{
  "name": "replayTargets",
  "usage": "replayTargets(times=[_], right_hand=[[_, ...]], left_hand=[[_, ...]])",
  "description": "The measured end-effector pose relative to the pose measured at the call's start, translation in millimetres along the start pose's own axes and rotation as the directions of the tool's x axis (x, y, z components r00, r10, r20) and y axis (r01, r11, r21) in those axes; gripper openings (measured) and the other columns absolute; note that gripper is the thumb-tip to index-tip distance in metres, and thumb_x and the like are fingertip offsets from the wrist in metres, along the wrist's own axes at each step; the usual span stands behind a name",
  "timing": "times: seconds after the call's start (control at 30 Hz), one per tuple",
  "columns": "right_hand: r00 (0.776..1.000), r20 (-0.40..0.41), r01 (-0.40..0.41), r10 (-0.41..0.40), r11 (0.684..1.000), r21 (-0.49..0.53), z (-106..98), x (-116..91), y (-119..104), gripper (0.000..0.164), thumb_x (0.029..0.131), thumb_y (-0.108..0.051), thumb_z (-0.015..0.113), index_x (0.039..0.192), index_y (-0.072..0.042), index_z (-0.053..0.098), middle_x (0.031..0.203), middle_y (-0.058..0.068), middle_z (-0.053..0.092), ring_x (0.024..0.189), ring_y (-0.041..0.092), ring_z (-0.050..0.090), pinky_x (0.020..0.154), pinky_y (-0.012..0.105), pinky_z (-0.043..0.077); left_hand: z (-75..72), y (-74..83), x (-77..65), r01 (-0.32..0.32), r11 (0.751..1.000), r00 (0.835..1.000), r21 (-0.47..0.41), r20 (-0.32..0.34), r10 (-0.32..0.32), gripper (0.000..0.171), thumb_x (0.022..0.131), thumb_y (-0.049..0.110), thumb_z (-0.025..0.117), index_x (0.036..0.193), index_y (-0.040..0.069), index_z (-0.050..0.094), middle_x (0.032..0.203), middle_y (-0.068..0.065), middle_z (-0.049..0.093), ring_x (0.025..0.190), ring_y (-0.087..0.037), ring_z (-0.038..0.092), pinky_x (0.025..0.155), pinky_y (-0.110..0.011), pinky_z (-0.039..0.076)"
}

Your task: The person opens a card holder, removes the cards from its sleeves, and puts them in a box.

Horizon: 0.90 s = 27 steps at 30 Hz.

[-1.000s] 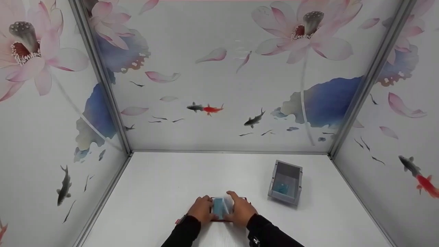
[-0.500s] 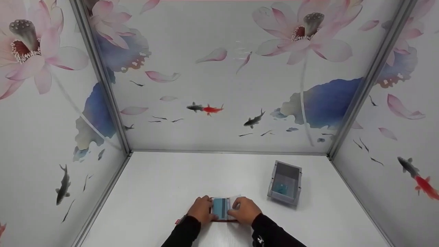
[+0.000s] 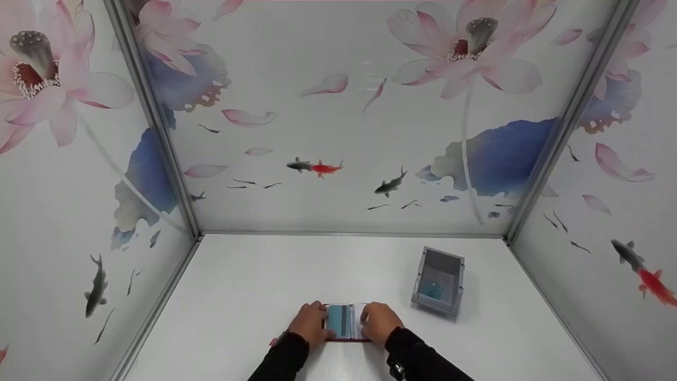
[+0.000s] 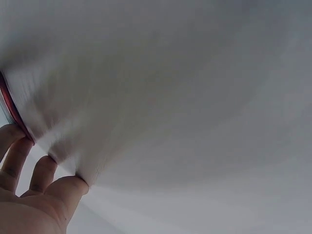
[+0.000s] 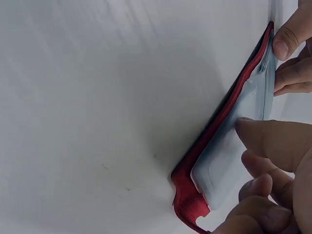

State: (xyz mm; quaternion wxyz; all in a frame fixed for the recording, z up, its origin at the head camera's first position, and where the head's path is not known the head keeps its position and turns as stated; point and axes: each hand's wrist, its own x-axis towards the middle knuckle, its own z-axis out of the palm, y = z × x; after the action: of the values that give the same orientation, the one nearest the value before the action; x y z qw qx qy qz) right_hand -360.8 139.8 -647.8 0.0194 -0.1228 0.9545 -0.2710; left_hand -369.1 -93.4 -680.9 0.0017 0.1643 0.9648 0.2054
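Observation:
A red card holder [image 5: 229,107] lies spread on the white table, with clear plastic sleeves [image 5: 222,156] inside. On its left side shows a blue card [image 3: 335,321]; a whitish sleeve covers the right side. My left hand [image 3: 310,323] grips the left part, thumb near the lower edge and fingers at the upper edge. In the left wrist view only the red rim of the holder shows beyond that hand's fingers. My right hand [image 3: 382,321] is over the right side, fingers bent, thumb touching a sleeve; whether it pinches the sleeve is unclear.
A grey plastic box [image 3: 460,288] stands at the back right of the table, with something small and teal [image 3: 432,289] in it. White walls printed with flowers and fish enclose the table at the back and both sides.
A clear sleeve that stood raised under my right hand has gone down to the right and lies flat. My right hand has shifted slightly rightward; the left hand has stayed in place.

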Motion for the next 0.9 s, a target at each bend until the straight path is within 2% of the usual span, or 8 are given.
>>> replayTargets(times=[0.1,0.37,0.5,0.63,0.7,0.8,0.9], right_hand=[[1.000,0.022,0.014,-0.014,1.000,0.003,1,2,0,0.016,0.084,0.003,0.091,0.093,-0.005,0.080,0.105,0.013,0.081,0.106,0.036,0.078,0.100,0.056,0.064],[0.996,0.047,0.069,-0.070,0.997,0.020,1,6,2,0.014,0.084,0.006,0.085,0.095,-0.002,0.083,0.099,0.010,0.077,0.099,0.031,0.074,0.096,0.053,0.064],[0.995,0.068,0.065,-0.072,0.993,0.101,-2,7,0,0.015,0.086,0.005,0.082,0.101,0.002,0.085,0.103,0.012,0.078,0.098,0.029,0.072,0.091,0.050,0.063],[0.993,0.113,0.016,-0.043,0.974,0.225,-2,7,-1,0.021,0.092,-0.002,0.080,0.111,0.007,0.085,0.103,0.013,0.081,0.088,0.017,0.067,0.079,0.036,0.060],[0.990,0.137,-0.010,-0.032,0.956,0.293,0,9,-1,0.024,0.095,-0.005,0.078,0.114,0.008,0.085,0.095,0.016,0.082,0.075,0.011,0.065,0.071,0.030,0.058],[0.986,0.164,-0.051,-0.008,0.934,0.355,5,12,1,0.022,0.096,-0.008,0.074,0.109,0.004,0.087,0.078,0.008,0.079,0.059,0.004,0.057,0.060,0.022,0.052],[0.984,0.179,-0.089,0.015,0.907,0.413,11,15,1,0.019,0.094,-0.007,0.071,0.096,0.002,0.088,0.061,-0.003,0.068,0.046,0.003,0.051,0.049,0.019,0.045]], left_hand=[[-0.9,0.9,-0.2,0.010,1.000,1.000,0.003,0.005,-0.010,0.051,0.091,0.035,0.097,0.125,0.000,0.084,0.131,-0.010,0.073,0.117,-0.030,0.067,0.109,-0.046,0.060],[-4.7,4.9,-1.9,0.022,1.000,1.000,-0.003,0.015,-0.022,0.051,0.092,0.034,0.097,0.127,0.000,0.083,0.132,-0.009,0.073,0.119,-0.031,0.067,0.111,-0.046,0.060],[-4.2,4.6,-1.1,0.015,1.000,1.000,0.005,0.010,-0.015,0.051,0.091,0.035,0.097,0.127,0.001,0.084,0.133,-0.009,0.074,0.120,-0.031,0.068,0.111,-0.045,0.059],[-2.2,2.5,-0.1,0.009,1.000,1.000,0.009,0.010,-0.009,0.052,0.091,0.036,0.097,0.127,0.001,0.084,0.133,-0.009,0.074,0.120,-0.031,0.067,0.109,-0.045,0.059],[-1.3,1.4,0.4,-0.006,1.000,1.000,0.024,0.008,0.006,0.051,0.092,0.037,0.097,0.126,0.001,0.084,0.133,-0.009,0.074,0.119,-0.032,0.068,0.108,-0.044,0.060],[-0.1,-0.1,1.5,-0.015,0.999,1.000,0.040,0.010,0.014,0.050,0.093,0.037,0.096,0.125,0.001,0.085,0.133,-0.010,0.075,0.119,-0.031,0.069,0.107,-0.043,0.061],[0.4,-0.9,2.7,-0.010,0.999,1.000,0.045,0.014,0.009,0.049,0.093,0.038,0.096,0.124,0.001,0.085,0.134,-0.009,0.076,0.119,-0.031,0.070,0.107,-0.042,0.061]])
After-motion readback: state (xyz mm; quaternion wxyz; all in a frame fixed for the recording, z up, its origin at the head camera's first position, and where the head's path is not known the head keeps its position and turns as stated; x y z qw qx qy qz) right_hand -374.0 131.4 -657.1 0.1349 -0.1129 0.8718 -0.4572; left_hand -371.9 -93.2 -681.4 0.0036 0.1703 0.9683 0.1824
